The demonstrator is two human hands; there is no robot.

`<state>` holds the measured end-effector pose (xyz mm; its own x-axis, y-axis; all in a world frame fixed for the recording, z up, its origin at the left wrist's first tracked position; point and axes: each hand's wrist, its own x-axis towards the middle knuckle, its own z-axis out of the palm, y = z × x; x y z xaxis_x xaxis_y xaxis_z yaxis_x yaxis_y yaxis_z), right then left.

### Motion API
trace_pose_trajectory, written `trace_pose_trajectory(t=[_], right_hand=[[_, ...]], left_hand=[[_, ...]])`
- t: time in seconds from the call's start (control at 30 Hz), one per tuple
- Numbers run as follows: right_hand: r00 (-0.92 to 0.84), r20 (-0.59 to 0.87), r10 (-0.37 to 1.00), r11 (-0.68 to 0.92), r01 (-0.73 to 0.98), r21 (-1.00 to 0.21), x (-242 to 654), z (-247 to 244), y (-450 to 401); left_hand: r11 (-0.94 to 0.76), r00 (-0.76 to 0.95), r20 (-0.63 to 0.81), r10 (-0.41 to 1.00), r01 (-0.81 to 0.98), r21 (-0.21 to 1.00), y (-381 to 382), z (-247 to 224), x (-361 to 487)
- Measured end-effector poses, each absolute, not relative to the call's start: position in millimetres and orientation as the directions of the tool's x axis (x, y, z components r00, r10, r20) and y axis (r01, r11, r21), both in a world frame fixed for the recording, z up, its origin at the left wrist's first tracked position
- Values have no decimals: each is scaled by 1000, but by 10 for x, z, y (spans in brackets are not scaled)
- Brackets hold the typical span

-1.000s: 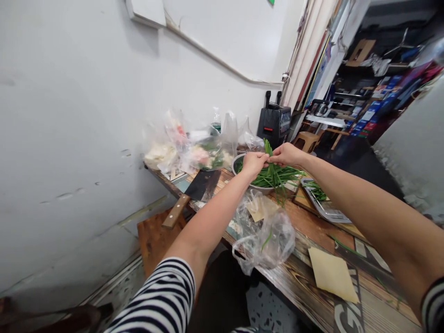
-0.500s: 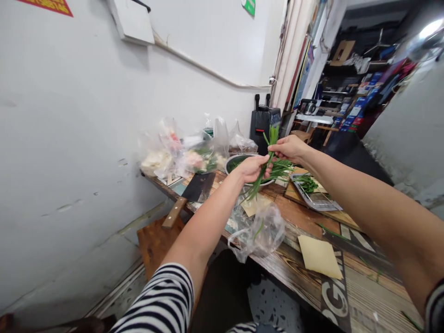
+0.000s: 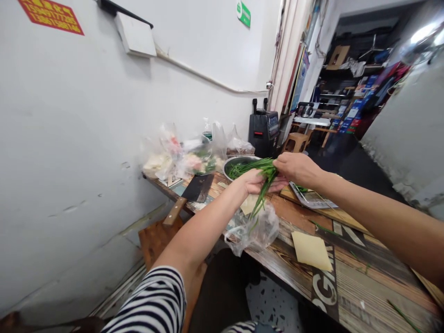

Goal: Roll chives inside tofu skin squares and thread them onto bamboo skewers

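A bunch of long green chives (image 3: 266, 178) is held between my two hands above the table. My left hand (image 3: 255, 181) grips the bunch from below, palm turned up, with some fingers stretched out under it. Closed on one end of the chives is my right hand (image 3: 296, 167); its fingertips are partly hidden. Loose chive ends hang over a crumpled clear plastic bag (image 3: 267, 229). Just behind my left hand sits a metal bowl (image 3: 226, 172) with more greens in it. A metal tray (image 3: 321, 201) lies partly behind my right forearm.
A cleaver (image 3: 198, 187) with a wooden handle juts over the table's left edge. Bags of food (image 3: 194, 159) and a black speaker (image 3: 262, 132) stand by the wall. A beige square sheet (image 3: 312, 249) and stray chive pieces lie on the wooden table (image 3: 367, 296).
The chives have tipped from upright to lying sideways across my left hand. My right hand has come lower, close against the left.
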<state>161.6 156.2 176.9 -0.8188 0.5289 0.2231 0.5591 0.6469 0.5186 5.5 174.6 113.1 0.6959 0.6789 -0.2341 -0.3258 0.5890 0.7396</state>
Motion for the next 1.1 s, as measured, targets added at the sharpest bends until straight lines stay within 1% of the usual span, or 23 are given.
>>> trace_pose_trajectory(t=[0.03,0.1,0.2,0.27,0.33,0.43,0.53,0.6,0.67,0.73,0.8,0.87,0.93,0.97,1.03,1.1], right_hand=[[-849,157,504,654,494,573,1649,1749,1495],[-875,59,480,658,404,636,1702,1698,1356],[-870,8,492,636,366,679,1731,1616,1108],[-858,0,514,615,368,697,1725,1575,915],[-847,4,532,599,380,705,1726,1543,723],[-846,38,532,587,400,704,1793,1490,493],[-835,102,541,592,464,659,1968,1456,369],[-805,129,579,628,542,559,2133,1476,331],[-752,166,637,645,639,420,2316,1526,312],[-679,261,686,610,733,303,2491,1559,297],[-618,357,700,595,782,188,2622,1514,270],[-585,376,719,631,776,1,2683,1363,205],[-549,349,759,639,730,-241,2672,1125,85],[-516,352,781,620,706,-343,2645,990,7],[-422,387,820,570,671,-475,2566,729,-169],[-384,355,852,523,614,-591,2485,519,-347]], left_hand=[[595,710,-230,665,-318,738,1721,1132,81],[612,745,-234,625,-282,739,1667,1132,121],[634,792,-265,550,-190,750,1551,1131,149],[625,804,-287,521,-130,770,1447,1133,153],[597,826,-279,490,-85,798,1333,1132,157],[549,887,-183,424,-91,831,1177,1113,191],[465,908,-64,415,-151,872,1061,1070,283],[378,910,-30,414,-142,915,1003,1044,370],[300,908,-38,417,-98,949,955,1035,461],[237,898,-61,436,-49,970,914,1048,543],[178,890,-79,449,-2,984,875,1073,607],[138,894,-101,436,45,989,829,1084,651],[123,901,-149,407,108,987,768,1050,669],[123,904,-189,384,153,981,733,1009,668],[120,905,-274,326,248,961,655,890,647],[157,895,-382,231,353,922,569,748,614]])
